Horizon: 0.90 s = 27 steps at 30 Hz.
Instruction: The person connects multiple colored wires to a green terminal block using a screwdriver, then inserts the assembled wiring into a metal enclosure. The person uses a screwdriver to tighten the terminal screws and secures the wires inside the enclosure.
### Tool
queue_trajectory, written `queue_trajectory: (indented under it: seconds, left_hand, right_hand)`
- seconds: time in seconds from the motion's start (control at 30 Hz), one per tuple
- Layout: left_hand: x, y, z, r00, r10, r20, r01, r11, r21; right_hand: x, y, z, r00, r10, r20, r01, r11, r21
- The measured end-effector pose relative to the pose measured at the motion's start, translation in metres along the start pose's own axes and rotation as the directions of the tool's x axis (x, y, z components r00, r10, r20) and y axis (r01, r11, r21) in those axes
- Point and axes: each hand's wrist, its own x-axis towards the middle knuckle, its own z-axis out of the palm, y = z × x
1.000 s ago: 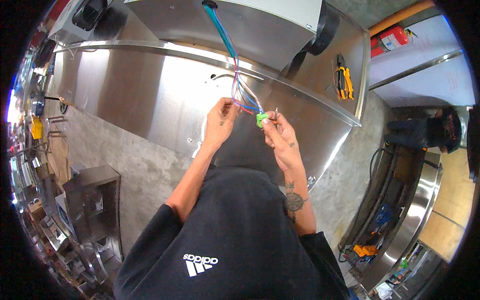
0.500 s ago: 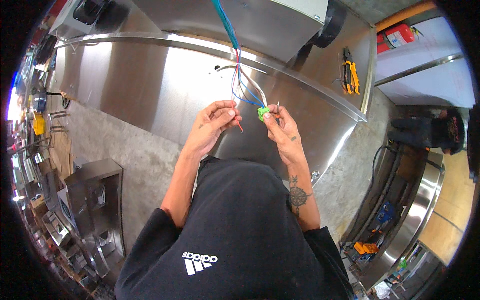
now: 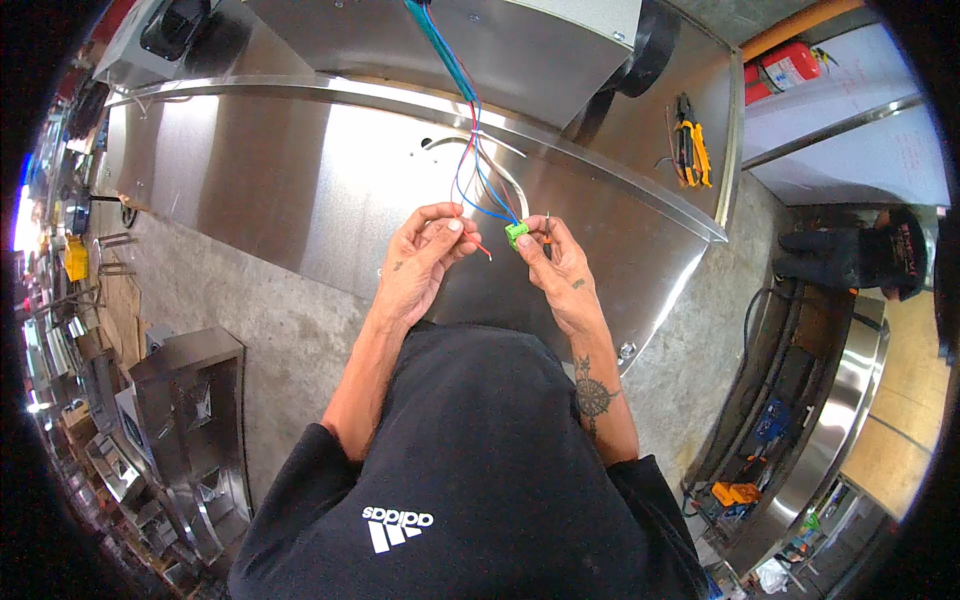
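My left hand (image 3: 425,250) pinches a red wire (image 3: 483,248), whose bare end sticks out past the fingertips. In my right hand (image 3: 560,275) is a green terminal block (image 3: 516,231), held between thumb and fingers. A thin tool with an orange and black handle (image 3: 548,240), apparently a small screwdriver, is tucked among the same fingers. Blue wires (image 3: 488,212) run into the block's far side. They come from a teal-sleeved wire bundle (image 3: 445,60) hanging from above. A white cable (image 3: 514,183) arches behind them from near a hole in the steel panel (image 3: 270,170).
Yellow-and-black pliers (image 3: 690,145) lie on the steel surface at the far right. A steel housing (image 3: 440,35) stands at the back. Beyond the right edge are a fire extinguisher (image 3: 785,70) and another person (image 3: 860,255). A dark metal cabinet (image 3: 190,420) stands at left.
The red wire's free end has swung to the right, toward the terminal block. My right hand has shifted slightly left and turned the block. The whole view has shifted slightly.
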Motion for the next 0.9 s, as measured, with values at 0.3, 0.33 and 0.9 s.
queue_trajectory:
  seconds: [0.3, 0.33, 0.9]
  left_hand:
    - [-0.002, -0.003, 0.014, 0.955, 0.277, -0.101, -0.267, 0.958, 0.103]
    - [-0.003, -0.002, 0.016, 0.95, 0.295, -0.099, -0.282, 0.952, 0.122]
    - [-0.009, -0.004, 0.032, 0.894, 0.447, 0.007, -0.421, 0.837, 0.349]
  right_hand:
    - [0.001, 0.01, 0.004, 0.988, -0.15, -0.043, 0.139, 0.972, -0.189]
    - [0.002, 0.011, 0.004, 0.986, -0.165, -0.04, 0.152, 0.965, -0.214]
    - [-0.002, 0.008, 0.013, 0.974, -0.182, -0.134, 0.135, 0.943, -0.304]
